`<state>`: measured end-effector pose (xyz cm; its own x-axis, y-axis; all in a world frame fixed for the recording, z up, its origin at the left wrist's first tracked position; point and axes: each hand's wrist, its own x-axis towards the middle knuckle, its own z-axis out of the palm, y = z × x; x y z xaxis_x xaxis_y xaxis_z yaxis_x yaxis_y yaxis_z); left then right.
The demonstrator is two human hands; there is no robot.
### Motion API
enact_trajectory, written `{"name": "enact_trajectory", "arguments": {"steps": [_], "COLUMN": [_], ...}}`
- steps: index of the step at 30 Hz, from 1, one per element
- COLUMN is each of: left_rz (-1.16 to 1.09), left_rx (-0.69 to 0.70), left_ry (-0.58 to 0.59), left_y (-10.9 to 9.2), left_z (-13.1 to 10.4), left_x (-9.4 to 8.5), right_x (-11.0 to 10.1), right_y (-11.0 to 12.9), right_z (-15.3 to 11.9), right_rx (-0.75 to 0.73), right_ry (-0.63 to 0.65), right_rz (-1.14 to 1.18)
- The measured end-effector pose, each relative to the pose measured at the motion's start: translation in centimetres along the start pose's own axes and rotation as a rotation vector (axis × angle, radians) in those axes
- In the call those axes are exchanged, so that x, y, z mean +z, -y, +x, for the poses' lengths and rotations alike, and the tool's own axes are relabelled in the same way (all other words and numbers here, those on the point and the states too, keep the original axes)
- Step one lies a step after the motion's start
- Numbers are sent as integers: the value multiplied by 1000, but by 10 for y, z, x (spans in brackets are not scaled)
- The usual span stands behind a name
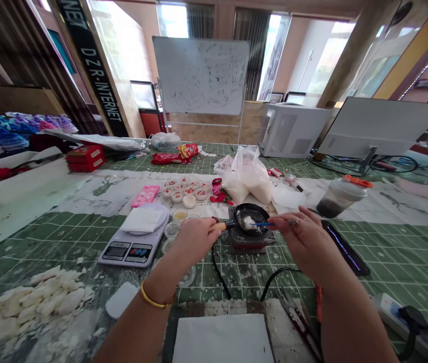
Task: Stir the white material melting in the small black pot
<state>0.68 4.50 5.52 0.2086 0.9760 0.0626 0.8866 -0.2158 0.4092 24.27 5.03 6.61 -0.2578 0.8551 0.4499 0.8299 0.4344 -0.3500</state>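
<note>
While the left hand (194, 237) grips the wooden handle (219, 227), the black frying pan (257, 210) sits at that hand's three o'clock, its white lump (248, 221) best turned gently with the blue stick (264, 224) pinched by the right hand (304, 237).

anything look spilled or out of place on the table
Yes: pale chunks lie heaped at the near left in no container, with crumbs and whitish smears scattered around them, which looks untidy, perhaps spilled.
</note>
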Motion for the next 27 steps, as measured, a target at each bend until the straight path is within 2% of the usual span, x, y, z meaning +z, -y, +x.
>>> {"name": "enact_trajectory", "arguments": {"steps": [4,9,13,17,21,27], "left_rz": [-14,6,9,31,30,35], "left_rx": [-8,-17,-19,-13,-21,-24], "left_ry": [-8,-4,-6,-6,-5,-5], "left_y": [0,-2,-1,-1,-3,-3], "left_z": [0,0,0,1,0,0], "left_x": [0,0,0,0,0,0], "right_x": [-2,-4,-3,-5,-6,-6], "right_y": [2,5,5,6,10,12], "right_z": [0,-2,-2,-3,-3,-3], "right_rx": [58,1,52,-25,25,-29], "right_ry": [-23,10,-8,18,-26,-17], "right_rz": [-55,-16,-59,-30,-56,-6]}}
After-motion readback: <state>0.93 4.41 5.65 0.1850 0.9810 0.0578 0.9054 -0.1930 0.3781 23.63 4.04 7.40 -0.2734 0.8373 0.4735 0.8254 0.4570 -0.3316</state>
